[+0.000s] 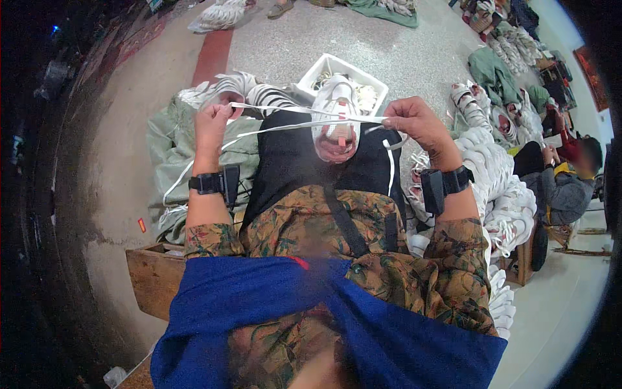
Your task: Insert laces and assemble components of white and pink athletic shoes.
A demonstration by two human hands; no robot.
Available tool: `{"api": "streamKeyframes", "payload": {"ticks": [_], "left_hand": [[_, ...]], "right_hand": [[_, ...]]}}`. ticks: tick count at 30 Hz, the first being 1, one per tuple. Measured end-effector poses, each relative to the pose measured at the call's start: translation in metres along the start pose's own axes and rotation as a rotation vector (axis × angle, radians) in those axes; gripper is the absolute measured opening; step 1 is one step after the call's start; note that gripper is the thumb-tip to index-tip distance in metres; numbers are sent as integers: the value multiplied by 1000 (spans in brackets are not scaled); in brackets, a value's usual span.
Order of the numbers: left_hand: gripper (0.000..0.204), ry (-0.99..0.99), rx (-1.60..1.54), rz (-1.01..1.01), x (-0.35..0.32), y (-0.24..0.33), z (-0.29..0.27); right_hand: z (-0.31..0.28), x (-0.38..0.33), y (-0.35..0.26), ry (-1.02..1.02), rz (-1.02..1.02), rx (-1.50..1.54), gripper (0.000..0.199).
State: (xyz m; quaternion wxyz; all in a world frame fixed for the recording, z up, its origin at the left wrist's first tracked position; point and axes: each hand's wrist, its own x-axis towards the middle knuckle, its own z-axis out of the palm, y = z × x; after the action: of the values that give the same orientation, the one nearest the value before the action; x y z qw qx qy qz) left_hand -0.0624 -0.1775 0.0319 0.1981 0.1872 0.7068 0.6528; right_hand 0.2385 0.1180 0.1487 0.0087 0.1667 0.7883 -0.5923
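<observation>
A white sneaker with pinkish-red parts rests on my dark-trousered lap, its toe pointing away from me. Above it a white shoelace is stretched in two strands from side to side. My left hand pinches the lace at the left, and a loose end hangs down beside that wrist. At the right my right hand grips the other part of the lace between thumb and fingers. Another lace end dangles below the right hand, over my thigh. Whether the lace runs through the shoe's eyelets I cannot tell.
Just beyond the sneaker is a white box holding white laces. Stacked white shoes line my right side; a green sack lies at my left. A wooden box stands near my left elbow. Another person sits at far right.
</observation>
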Motion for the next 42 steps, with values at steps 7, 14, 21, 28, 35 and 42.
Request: {"api": "streamKeyframes", "payload": {"ticks": [7, 14, 21, 28, 35, 42], "left_hand": [[11, 53, -213, -108, -7, 7, 4], [12, -157, -627, -61, -9, 2, -7], [22, -56, -73, -94, -9, -8, -1], [8, 15, -697, -285, 4, -40, -33], [15, 242, -1184, -373, 7, -57, -49], [6, 509, -278, -6, 2, -38, -28]], "right_hand": [[-17, 0, 2, 55, -30, -106, 13], [-24, -2, -11, 149, -48, -67, 16], [-30, 0, -5, 169, 0, -36, 16], [-33, 4, 6, 208, 67, -13, 15], [-32, 12, 17, 198, 69, 9, 14], [-48, 15, 39, 203, 15, 58, 14]]}}
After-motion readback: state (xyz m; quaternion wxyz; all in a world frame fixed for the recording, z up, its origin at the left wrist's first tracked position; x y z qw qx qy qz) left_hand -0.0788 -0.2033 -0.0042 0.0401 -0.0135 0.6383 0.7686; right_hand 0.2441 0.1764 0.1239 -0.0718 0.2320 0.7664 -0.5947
